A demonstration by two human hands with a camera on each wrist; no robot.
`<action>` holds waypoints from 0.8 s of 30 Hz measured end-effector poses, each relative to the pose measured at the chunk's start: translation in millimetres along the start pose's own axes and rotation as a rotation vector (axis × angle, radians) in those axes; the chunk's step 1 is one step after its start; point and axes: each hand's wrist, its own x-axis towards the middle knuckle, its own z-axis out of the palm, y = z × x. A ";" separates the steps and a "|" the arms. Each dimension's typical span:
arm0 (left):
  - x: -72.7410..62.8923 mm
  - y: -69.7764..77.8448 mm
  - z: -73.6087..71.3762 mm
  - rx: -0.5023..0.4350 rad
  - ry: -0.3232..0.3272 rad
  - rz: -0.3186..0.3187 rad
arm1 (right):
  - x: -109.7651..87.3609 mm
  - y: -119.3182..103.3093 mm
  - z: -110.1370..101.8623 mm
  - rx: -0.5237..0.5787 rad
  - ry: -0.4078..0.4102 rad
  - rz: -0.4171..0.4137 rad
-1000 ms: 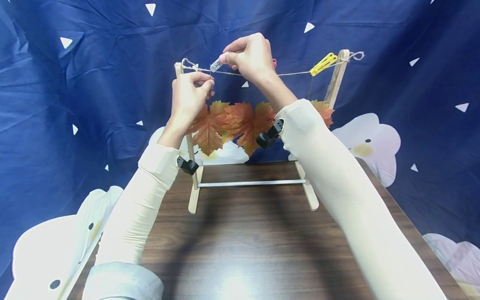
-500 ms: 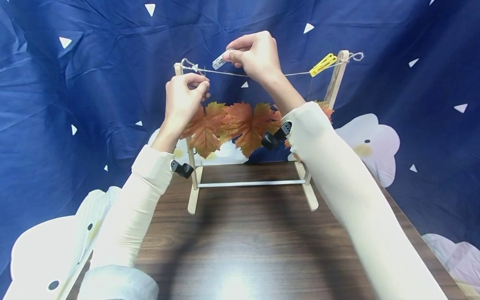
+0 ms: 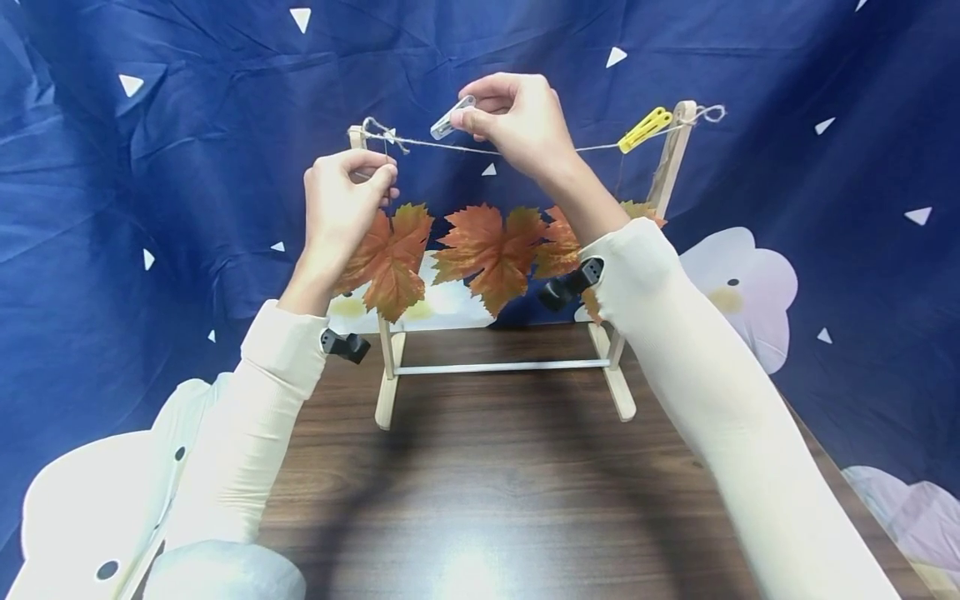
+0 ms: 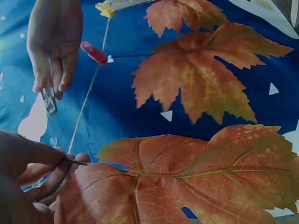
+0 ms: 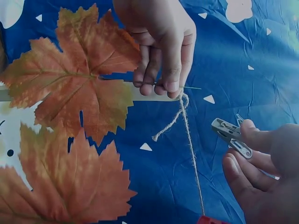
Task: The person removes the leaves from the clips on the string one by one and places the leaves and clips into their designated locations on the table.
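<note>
My left hand [image 3: 345, 200] pinches the thin stem [image 5: 156, 84] of an orange maple leaf [image 4: 182, 177], close to the left end of the twine [image 3: 450, 147]. The leaf hangs below that hand, in front of the left post. My right hand [image 3: 525, 121] holds a grey clothespin [image 5: 231, 137] between thumb and fingers, just above the twine and apart from it. Another maple leaf [image 3: 491, 254] hangs mid-line from a red clothespin [image 4: 94, 53], which my right hand hides in the head view. A yellow clothespin [image 3: 645, 130] grips the twine near the right post, with a leaf below it.
The twine is strung between two posts of a wooden stand [image 3: 678, 150], joined low down by a white rod [image 3: 502, 367]. It stands on a dark wood table [image 3: 480, 475]. Behind hangs a blue cloth [image 3: 225, 167] with white triangles and pale cartoon shapes.
My left hand has moved left along the twine with its leaf, toward the left post. My right hand has shifted slightly right and away from the left hand, still holding the grey clothespin.
</note>
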 end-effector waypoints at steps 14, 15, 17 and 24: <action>-15.2 -3.8 -10.2 0.009 0.010 0.025 | -22.7 10.3 -0.5 0.084 -0.101 -0.126; -16.3 -3.4 -11.1 0.007 0.008 0.026 | -24.0 11.1 -0.6 0.092 -0.106 -0.133; -18.7 -2.7 -12.8 -0.008 0.003 0.027 | -26.6 12.1 -1.0 0.112 -0.114 -0.139; -28.6 0.4 -17.2 -0.045 -0.002 0.030 | -38.2 15.9 -3.8 0.083 -0.134 -0.161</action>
